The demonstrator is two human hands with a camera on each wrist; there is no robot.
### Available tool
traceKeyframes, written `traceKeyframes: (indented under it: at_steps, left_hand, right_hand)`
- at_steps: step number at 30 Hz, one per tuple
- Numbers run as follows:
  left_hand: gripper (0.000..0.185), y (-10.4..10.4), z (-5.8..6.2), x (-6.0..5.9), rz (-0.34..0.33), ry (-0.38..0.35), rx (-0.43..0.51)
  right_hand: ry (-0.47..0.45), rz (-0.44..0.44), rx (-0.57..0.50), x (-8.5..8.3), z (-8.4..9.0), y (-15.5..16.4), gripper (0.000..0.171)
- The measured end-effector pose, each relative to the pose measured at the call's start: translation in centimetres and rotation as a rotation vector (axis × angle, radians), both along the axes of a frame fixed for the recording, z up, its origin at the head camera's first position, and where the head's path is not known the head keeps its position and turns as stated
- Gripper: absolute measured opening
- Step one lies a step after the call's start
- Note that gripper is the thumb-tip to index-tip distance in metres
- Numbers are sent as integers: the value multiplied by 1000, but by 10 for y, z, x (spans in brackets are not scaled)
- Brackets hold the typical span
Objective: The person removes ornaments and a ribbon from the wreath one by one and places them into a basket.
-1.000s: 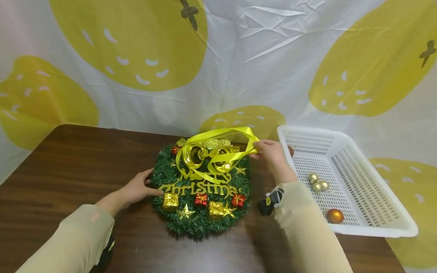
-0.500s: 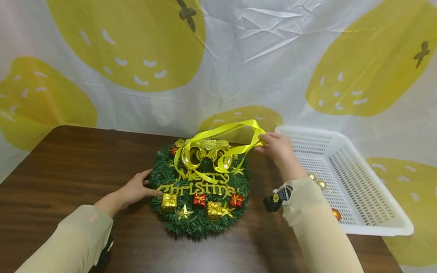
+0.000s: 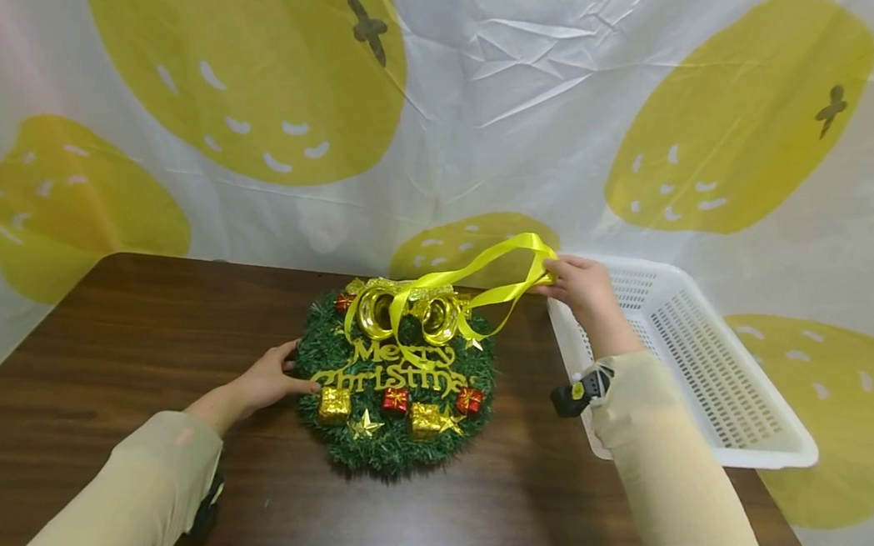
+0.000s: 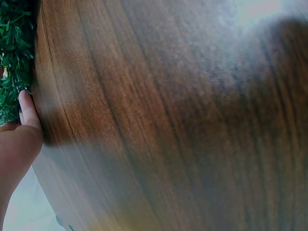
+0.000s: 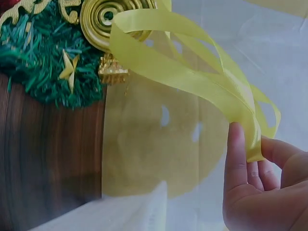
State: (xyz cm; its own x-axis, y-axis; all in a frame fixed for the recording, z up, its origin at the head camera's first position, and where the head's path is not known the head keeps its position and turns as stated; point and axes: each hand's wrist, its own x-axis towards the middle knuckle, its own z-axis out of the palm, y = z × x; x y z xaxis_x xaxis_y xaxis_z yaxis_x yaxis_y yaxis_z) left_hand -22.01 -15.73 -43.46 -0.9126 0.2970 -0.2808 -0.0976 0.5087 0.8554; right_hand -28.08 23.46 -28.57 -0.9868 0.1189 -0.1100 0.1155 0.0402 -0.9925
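A green tinsel Christmas wreath [image 3: 387, 447] lies on the table with gold "Merry Christmas" lettering [image 3: 406, 378], small gift boxes, stars and two shiny gold bells [image 3: 440, 320]. My left hand [image 3: 263, 380] holds its left edge, thumb over the rim; the other fingertips are partly hidden. In the left wrist view only that hand and a strip of tinsel [image 4: 17, 43] show. My right hand [image 3: 584, 293] pinches the end of a yellow ribbon [image 3: 474, 266] between thumb and fingers, up and right of the wreath. The ribbon loops slackly back over the bells, seen closer in the right wrist view [image 5: 192, 86].
A white perforated plastic basket [image 3: 710, 323] stands right of the wreath, partly behind my right forearm. The dark wooden table [image 3: 148, 341] ends at the back against a pale curtain [image 3: 291, 223] printed with yellow fruit.
My right hand has moved right, drawing the ribbon out from above the bells toward the basket. The left hand stays at the wreath's edge. The balls in the basket are now hidden behind the right arm.
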Motion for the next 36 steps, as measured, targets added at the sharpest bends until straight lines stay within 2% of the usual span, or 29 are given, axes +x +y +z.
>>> traceKeyframes:
  at_steps: [3,6,10,15,29,36]
  left_hand:
    - [99,-1,1,1,1,-2,0]
    - [99,-1,0,1,3,-5,1]
    - [100,-2,-1,0,2,-5,1]
    - [100,-2,-2,-1,0,1,1]
    - [99,-2,-1,0,0,3,4]
    - [99,-1,-2,-1,-3,5,-3]
  right_hand:
    - [-8,-4,33,1,3,6,23]
    - [-10,-8,45,3,6,13,13]
    - [5,-13,-14,4,11,22,4]
    - [11,-11,-72,6,15,33,4]
    - [27,-77,-108,13,18,72,9]
    - [2,-77,-124,18,18,93,6]
